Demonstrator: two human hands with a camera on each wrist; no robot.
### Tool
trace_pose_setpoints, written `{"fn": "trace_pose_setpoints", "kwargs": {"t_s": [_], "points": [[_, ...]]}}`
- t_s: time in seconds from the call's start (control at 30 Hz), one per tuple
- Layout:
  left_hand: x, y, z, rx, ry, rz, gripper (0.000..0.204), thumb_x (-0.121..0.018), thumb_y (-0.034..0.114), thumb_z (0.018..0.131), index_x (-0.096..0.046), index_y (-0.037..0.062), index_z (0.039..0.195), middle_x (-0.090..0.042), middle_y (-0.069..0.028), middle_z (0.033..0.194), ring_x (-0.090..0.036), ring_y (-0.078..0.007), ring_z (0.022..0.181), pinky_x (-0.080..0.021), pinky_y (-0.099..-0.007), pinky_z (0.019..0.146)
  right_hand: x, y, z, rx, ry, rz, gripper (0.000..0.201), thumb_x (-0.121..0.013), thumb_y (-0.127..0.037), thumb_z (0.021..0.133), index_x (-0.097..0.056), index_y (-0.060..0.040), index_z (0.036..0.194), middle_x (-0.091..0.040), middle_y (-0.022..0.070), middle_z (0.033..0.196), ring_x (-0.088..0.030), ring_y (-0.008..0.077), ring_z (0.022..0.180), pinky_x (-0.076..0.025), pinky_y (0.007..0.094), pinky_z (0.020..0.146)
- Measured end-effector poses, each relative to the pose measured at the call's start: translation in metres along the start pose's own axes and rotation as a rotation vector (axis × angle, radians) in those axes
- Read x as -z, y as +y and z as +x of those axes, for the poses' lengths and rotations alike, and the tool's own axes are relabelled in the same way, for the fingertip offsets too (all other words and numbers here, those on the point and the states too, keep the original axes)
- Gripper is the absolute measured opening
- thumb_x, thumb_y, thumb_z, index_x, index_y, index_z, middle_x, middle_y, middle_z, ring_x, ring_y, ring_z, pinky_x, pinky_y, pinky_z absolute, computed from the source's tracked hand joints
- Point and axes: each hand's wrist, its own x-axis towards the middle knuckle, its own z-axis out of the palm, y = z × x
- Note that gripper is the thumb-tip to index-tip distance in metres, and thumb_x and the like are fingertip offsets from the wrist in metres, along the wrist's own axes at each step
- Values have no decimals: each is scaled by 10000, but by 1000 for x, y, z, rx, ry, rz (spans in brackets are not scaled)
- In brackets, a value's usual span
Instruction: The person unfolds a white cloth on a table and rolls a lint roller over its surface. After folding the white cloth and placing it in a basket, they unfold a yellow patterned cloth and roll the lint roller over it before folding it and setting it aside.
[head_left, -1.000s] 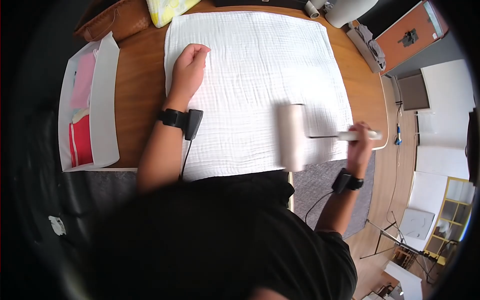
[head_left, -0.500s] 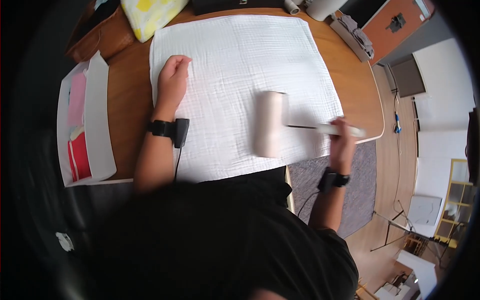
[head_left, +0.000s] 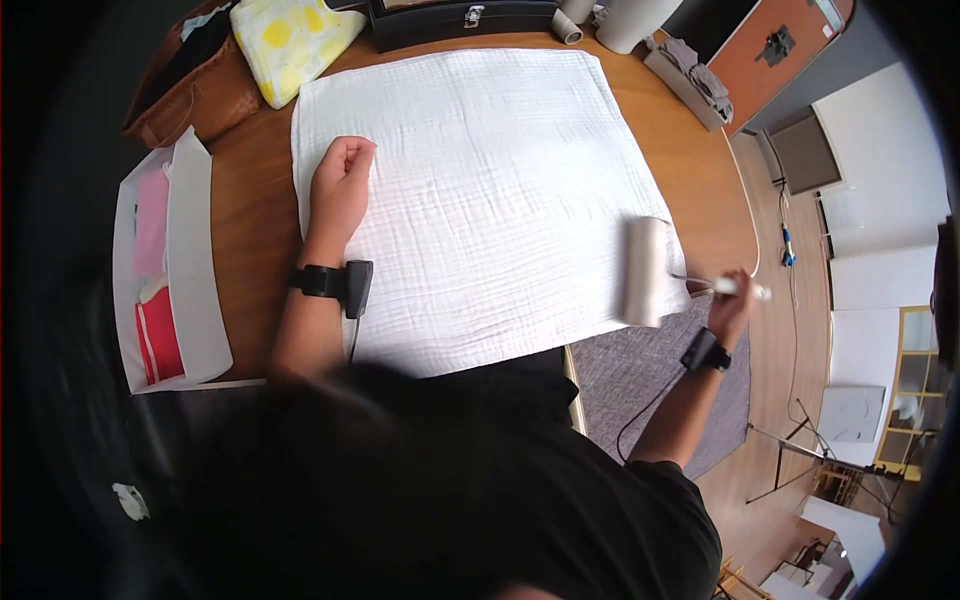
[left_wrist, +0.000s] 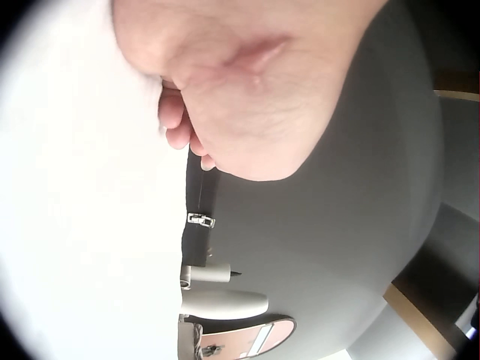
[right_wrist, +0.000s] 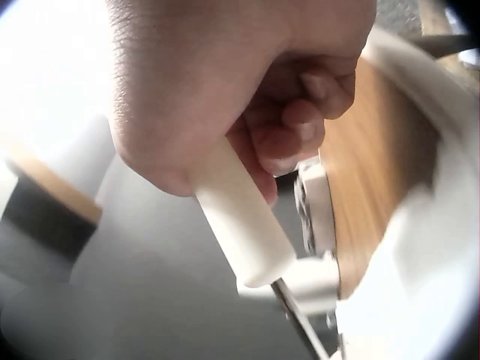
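Your right hand (head_left: 728,305) gripped the lint roller (head_left: 643,271) at the white cloth (head_left: 480,190) edge; your left hand (head_left: 340,185), fingers curled, pressed the cloth; the white bin (head_left: 190,250) held pink and red folded fabrics (head_left: 152,270).

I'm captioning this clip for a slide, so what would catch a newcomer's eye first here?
The big white cloth spread over the wooden table dominates the view. At its right near corner the right hand grips the handle of a lint roller, while the left hand rests, fingers curled, on the cloth's left side.

white lint roller (head_left: 642,271) at cloth's right edge, handle gripped – white muslin cloth (head_left: 480,190) spread flat, seemingly smooth
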Motion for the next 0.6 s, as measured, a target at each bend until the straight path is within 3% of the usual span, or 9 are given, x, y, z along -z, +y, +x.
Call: {"fn": "trace_pose_setpoints", "kwargs": {"t_s": [0.03, 0.07, 0.17, 0.23, 0.33, 0.37, 0.4, 0.47, 0.6], "points": [[0, 0, 0, -4, -6, -1, 173, -656, 182, 1093, -689, 13, 1094, -663, 29, 912, -556, -63, 790, -489, -237, 749, 49, 4, 18, -78, 44, 101, 233, -666, -280, 1075, -673, -51, 1033, -679, 33, 907, -672, 123, 785, -557, 267, 663], [0, 1, -1, -5, -9, -2, 171, -657, 181, 1092, -689, 13, 1091, -668, 26, 917, -562, -64, 795, -493, -238, 756, 95, 13, 29, -84, 55, 80, 225, -677, -281, 1068, -668, -62, 1014, -676, 28, 889, -686, 127, 757, -548, 250, 614], [1, 4, -3, -4, -16, 24, 167, -660, 178, 1090, -689, 13, 1086, -675, 21, 920, -570, -65, 804, -496, -237, 763, 93, 6, 2, -30, 93, 45, 237, -703, -281, 1053, -629, -97, 923, -607, -6, 802, -576, 94, 627, -480, 239, 550], [1, 5, -2, -2, -29, 41, 164, -660, 176, 1090, -689, 15, 1087, -676, 19, 920, -572, -66, 810, -496, -238, 768, 50, 5, -20, -73, 155, 30, 286, -701, -321, 1059, -597, -129, 875, -587, -14, 698, -508, 81, 550, -412, 242, 511], [1, 1, -1, 2, -27, 39, 158, -658, 173, 1090, -688, 18, 1098, -675, 15, 927, -578, -71, 826, -497, -240, 783, -58, -11, -62, -61, 92, -97, 255, -696, -295, 1077, -628, -114, 912, -589, -30, 750, -481, 58, 603, -382, 238, 568], [1, 0, -1, 4, -24, 34, 156, -657, 172, 1091, -687, 19, 1102, -674, 13, 931, -580, -72, 832, -497, -241, 788, -80, -13, -70, 15, 13, -227, 266, -702, -294, 1075, -645, -102, 900, -585, -27, 731, -517, 63, 627, -389, 229, 585], [1, 0, -1, 3, -21, 31, 154, -656, 171, 1091, -686, 20, 1107, -673, 12, 935, -582, -74, 838, -497, -242, 793, -125, -34, -89, -65, 67, -334, 293, -712, -293, 1069, -684, -74, 875, -609, -11, 725, -557, 76, 654, -412, 240, 605], [1, -4, 0, -5, -26, 32, 155, -655, 173, 1092, -686, 22, 1112, -671, 11, 940, -582, -76, 847, -497, -242, 802, -169, -22, -96, 56, -67, -358, 340, -736, -292, 1048, -815, 27, 959, -788, 84, 909, -627, 100, 710, -482, 270, 651], [4, 1, -4, -48, -115, 126, 142, -662, 139, 1075, -685, 18, 1145, -680, -10, 974, -617, -102, 892, -517, -261, 843, -248, -43, -113, 166, -278, -411, 298, -811, -266, 982, -834, 24, 1046, -820, 119, 969, -738, 149, 851, -571, 294, 783]]}}
